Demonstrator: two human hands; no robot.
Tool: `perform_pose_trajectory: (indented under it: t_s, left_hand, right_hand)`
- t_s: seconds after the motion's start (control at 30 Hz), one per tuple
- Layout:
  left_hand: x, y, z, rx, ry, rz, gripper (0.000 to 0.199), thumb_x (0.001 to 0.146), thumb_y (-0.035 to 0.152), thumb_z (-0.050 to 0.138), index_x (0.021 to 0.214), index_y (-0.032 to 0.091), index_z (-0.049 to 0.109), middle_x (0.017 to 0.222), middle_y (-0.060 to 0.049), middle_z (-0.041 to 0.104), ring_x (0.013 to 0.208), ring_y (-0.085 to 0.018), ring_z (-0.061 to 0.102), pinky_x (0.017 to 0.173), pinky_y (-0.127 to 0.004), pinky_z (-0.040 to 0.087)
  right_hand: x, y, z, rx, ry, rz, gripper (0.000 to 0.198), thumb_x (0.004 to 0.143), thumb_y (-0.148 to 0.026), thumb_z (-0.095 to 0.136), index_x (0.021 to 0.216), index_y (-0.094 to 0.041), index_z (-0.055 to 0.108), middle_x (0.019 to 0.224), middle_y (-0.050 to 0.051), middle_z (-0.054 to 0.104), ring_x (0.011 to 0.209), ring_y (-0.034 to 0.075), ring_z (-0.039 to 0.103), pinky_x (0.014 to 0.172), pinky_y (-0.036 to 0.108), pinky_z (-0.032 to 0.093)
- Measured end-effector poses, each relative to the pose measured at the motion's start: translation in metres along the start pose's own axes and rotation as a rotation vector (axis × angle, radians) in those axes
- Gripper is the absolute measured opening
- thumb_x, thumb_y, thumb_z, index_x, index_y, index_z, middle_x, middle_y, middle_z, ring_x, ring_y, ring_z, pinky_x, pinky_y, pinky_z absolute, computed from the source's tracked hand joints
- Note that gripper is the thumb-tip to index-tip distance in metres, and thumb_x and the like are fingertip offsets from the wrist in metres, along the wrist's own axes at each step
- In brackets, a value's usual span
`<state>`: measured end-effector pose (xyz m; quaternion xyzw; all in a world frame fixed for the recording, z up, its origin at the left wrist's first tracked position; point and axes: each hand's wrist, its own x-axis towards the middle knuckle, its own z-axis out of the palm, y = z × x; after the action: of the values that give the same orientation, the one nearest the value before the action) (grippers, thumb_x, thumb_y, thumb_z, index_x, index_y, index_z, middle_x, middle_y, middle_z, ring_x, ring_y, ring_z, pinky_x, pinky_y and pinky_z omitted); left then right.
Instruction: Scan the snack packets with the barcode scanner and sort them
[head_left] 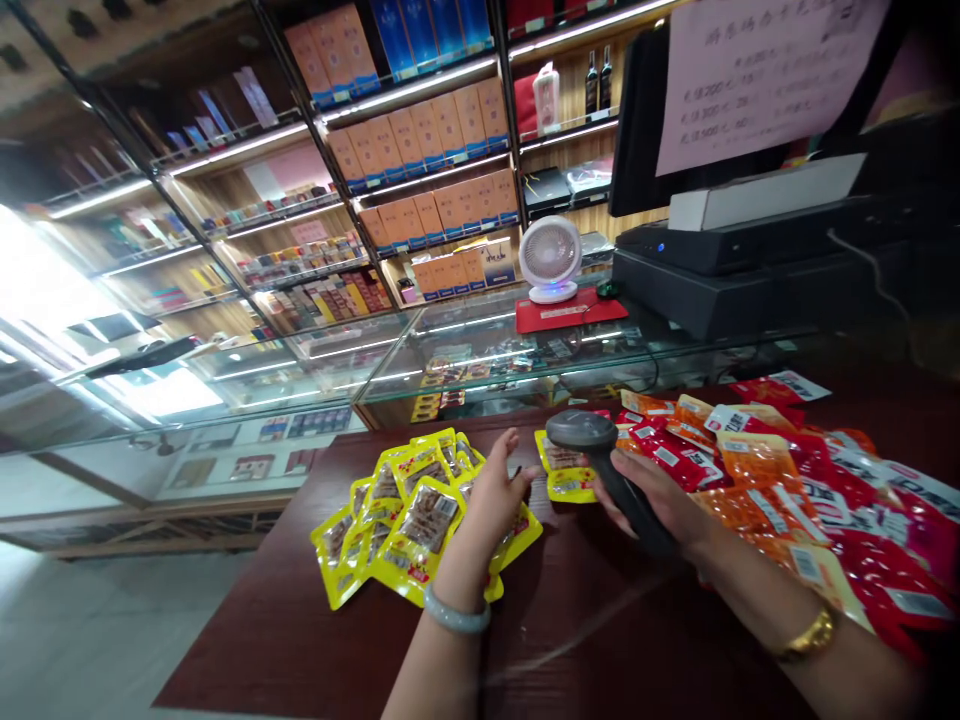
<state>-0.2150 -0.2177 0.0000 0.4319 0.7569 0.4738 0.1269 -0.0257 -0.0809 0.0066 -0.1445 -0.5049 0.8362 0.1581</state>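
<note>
Head view: I'm apparently scanning yellow packets [424, 520], right grip [664, 497] holding scanner [600, 455], left grip [491, 490] standing wide; next move likely needing steady aim.

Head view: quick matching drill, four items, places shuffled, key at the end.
Things
1. Scanner
2. White fan
3. Larger pile of yellow packets
4. Pink sheet

Places
A. Standing on a red mat
B. Overlapping a black monitor
C. Gripped in the right hand
D. On the dark red-brown tabletop, by the left hand

Pairs: 1-C, 2-A, 3-D, 4-B
</note>
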Motion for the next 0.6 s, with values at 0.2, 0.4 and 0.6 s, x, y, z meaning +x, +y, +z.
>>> perform_pose_trajectory:
  t_s: [0.2,0.4,0.6]
  left_hand:
    - [-0.017,-0.004,-0.054,0.809,0.155,-0.23,0.036,0.081,0.044,0.063,0.107,0.019,0.067,0.123,-0.017,0.061,0.123,-0.038,0.045,0.104,-0.053,0.029]
    - [-0.021,-0.01,-0.053,0.893,0.068,-0.2,0.033,0.081,0.05,0.063,0.095,0.02,0.067,0.113,-0.014,0.062,0.113,-0.035,0.048,0.098,-0.049,0.033]
    - [-0.019,-0.007,-0.043,0.785,0.094,-0.149,0.031,0.085,0.046,0.06,0.101,0.019,0.06,0.106,-0.014,0.066,0.107,-0.032,0.056,0.091,-0.042,0.038]
  right_hand:
    - [0.0,0.006,-0.001,0.015,-0.01,0.03,0.04,0.085,-0.057,0.063,0.098,-0.019,0.059,0.061,-0.001,0.062,0.04,0.01,0.05,0.033,0.018,0.039]
    - [0.0,0.013,-0.001,-0.022,-0.04,0.047,0.042,0.085,-0.057,0.063,0.1,-0.018,0.058,0.062,-0.001,0.063,0.04,0.01,0.051,0.034,0.018,0.04]
    - [-0.002,0.016,0.001,-0.083,-0.116,0.081,0.044,0.085,-0.06,0.062,0.096,-0.018,0.057,0.059,-0.001,0.062,0.038,0.01,0.05,0.032,0.017,0.04]
